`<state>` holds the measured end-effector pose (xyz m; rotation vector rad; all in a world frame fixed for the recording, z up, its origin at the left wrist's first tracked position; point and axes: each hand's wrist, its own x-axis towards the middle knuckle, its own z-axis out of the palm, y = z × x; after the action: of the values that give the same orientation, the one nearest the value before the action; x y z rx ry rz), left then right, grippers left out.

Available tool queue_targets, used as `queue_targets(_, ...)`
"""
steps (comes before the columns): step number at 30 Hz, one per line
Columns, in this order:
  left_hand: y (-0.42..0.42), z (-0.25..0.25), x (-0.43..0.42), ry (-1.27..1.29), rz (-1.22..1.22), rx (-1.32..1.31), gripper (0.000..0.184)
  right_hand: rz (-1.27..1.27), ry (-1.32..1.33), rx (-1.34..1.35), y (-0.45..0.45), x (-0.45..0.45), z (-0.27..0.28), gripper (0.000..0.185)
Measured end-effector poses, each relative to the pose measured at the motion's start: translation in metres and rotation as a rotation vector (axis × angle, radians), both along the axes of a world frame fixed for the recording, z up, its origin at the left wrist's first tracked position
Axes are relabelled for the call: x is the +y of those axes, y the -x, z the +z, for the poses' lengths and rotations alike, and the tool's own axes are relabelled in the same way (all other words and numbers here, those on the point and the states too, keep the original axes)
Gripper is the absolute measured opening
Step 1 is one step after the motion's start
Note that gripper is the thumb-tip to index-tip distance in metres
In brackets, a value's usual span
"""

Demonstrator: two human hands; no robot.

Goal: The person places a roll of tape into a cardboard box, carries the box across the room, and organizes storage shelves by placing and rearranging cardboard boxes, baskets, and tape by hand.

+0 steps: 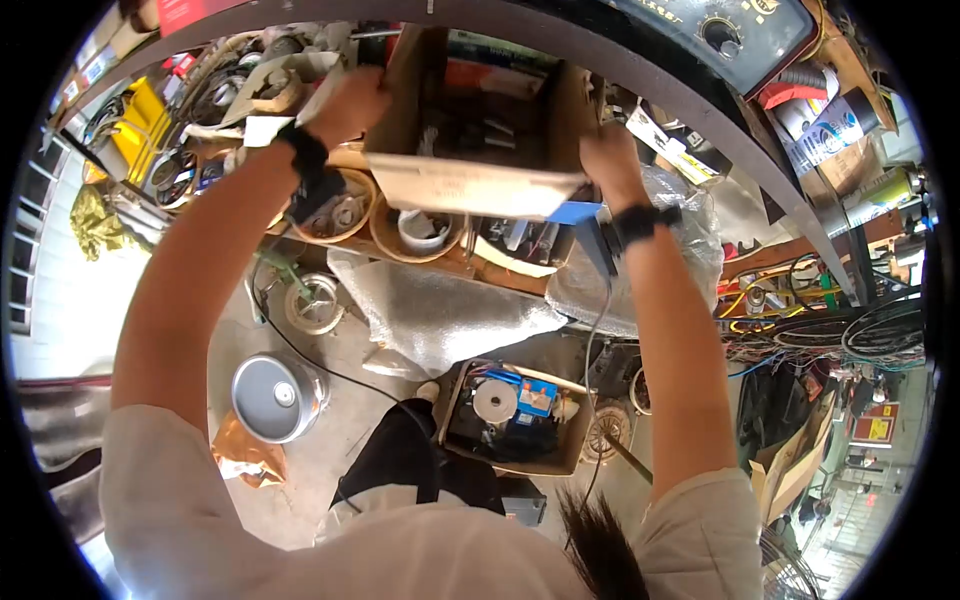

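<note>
An open cardboard box (pixel 470 187) is at the top centre, tilted toward me, with dark items and a red and green packet inside. My left hand (pixel 350 103) is closed on the box's left side. On the opposite side my right hand (pixel 612 163) grips the box's right edge. Beneath the box, on the shelf, are a round basket (pixel 340 210) of parts and another basket holding a white cup (pixel 422 230). A tray of small metal parts (pixel 520 243) sits to their right, beside a blue piece (pixel 573 212).
A dark metal beam (pixel 640 60) curves above the box. Clear plastic wrap (pixel 450 310) hangs from the shelf. On the floor stand a grey bucket (pixel 275 397) and a cardboard box of tools (pixel 515 462). Coiled cables (pixel 880 325) lie at the right.
</note>
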<state>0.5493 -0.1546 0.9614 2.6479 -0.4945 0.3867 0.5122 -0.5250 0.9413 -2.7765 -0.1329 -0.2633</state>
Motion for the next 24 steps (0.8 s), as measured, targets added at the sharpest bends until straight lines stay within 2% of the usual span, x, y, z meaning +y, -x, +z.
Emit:
queue_targets(3,-0.051,0.014,-0.01,0.088,-0.004,0.202,0.019,-0.01,-0.328,-0.107,-0.053,0.01,0.01,0.022)
queue_targets(5,-0.094,-0.011,-0.005,0.205,-0.072,0.358,0.019,-0.128,-0.35,-0.137,-0.068,0.022,0.022,0.021)
queue_targets(7,-0.128,-0.037,0.001,0.315,-0.134,0.521,0.022,-0.316,-0.086,-0.251,-0.115,0.016,-0.019,0.034)
queue_targets(8,-0.135,-0.045,0.005,0.369,-0.16,0.599,0.024,-0.261,0.128,-0.251,-0.13,0.004,-0.034,0.034)
queue_targets(9,-0.094,-0.03,-0.01,0.617,-0.067,0.65,0.028,-0.197,0.336,-0.246,-0.141,-0.01,-0.047,0.035)
queue_targets(10,-0.105,-0.046,-0.005,0.731,0.057,0.777,0.021,-0.068,0.387,-0.218,-0.15,-0.023,-0.053,0.035)
queue_targets(11,-0.068,-0.021,-0.015,0.669,0.177,0.749,0.029,0.063,0.431,-0.188,-0.16,-0.037,-0.058,0.035)
queue_targets(12,-0.048,-0.012,-0.024,0.643,0.214,0.736,0.036,0.103,0.316,-0.081,-0.162,-0.043,-0.056,0.036)
queue_targets(13,-0.027,-0.003,-0.033,0.618,0.252,0.725,0.044,0.093,0.015,0.104,-0.161,-0.047,-0.05,0.038)
queue_targets(14,-0.023,-0.014,-0.033,0.631,0.218,0.726,0.044,-0.039,-0.527,0.321,-0.154,-0.047,-0.042,0.04)
queue_targets(15,-0.019,-0.026,-0.033,0.648,0.185,0.722,0.044,-0.15,-0.854,0.43,-0.149,-0.05,-0.035,0.044)
queue_targets(17,-0.015,-0.045,-0.029,0.677,0.113,0.697,0.045,-0.271,-0.927,0.283,-0.112,-0.01,-0.009,0.073)
queue_targets(18,-0.013,-0.054,-0.027,0.687,0.077,0.683,0.045,-0.219,-0.978,0.307,-0.11,-0.018,-0.022,0.064)
queue_targets(20,0.001,-0.069,-0.028,0.653,-0.003,0.468,0.041,-0.412,-1.026,0.362,-0.029,0.013,0.038,0.055)
queue_targets(21,0.019,-0.072,-0.036,0.653,-0.038,0.339,0.036,-0.108,-1.261,0.351,-0.075,-0.057,-0.064,0.048)
queue_targets(22,0.034,-0.073,-0.046,0.658,-0.084,0.201,0.031,-0.144,-1.231,0.204,-0.045,-0.058,-0.06,0.034)
queue_targets(23,0.052,-0.084,-0.045,0.496,-0.068,0.046,0.042,-0.171,-1.158,0.088,-0.004,-0.055,-0.047,0.033)
queue_targets(24,0.087,-0.071,-0.062,0.589,0.056,0.169,0.038,-0.2,-1.076,-0.026,0.038,-0.053,-0.039,0.032)
